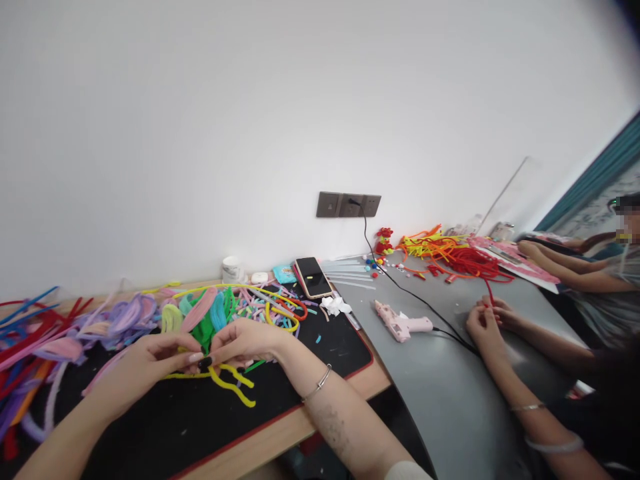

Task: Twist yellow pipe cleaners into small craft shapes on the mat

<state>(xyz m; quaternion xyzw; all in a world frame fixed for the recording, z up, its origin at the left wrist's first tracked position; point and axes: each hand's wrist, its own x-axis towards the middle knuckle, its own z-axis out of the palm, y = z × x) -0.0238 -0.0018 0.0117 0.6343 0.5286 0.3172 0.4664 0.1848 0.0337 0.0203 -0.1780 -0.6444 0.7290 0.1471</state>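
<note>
My left hand point(157, 357) and my right hand point(243, 343) meet over the black mat point(200, 427), fingertips pinched together. Between them is a yellow pipe cleaner point(233, 387), its two bent ends hanging out below my right fingers and another length running left under my left hand. The exact spot where the fingers grip it is hidden. Just behind my hands lie green pipe cleaners point(204, 330) and a pink bundle point(200, 309). A longer yellow pipe cleaner point(245, 289) arches over the pile behind.
Purple bundles point(135, 313) and red and blue stems lie left. Behind are a white cup point(233, 270) and a phone point(313, 277). On the grey table point(425, 373) rests a pink glue gun point(400, 322) with its cord. Another person's hands point(487, 327) hold a red stem at right.
</note>
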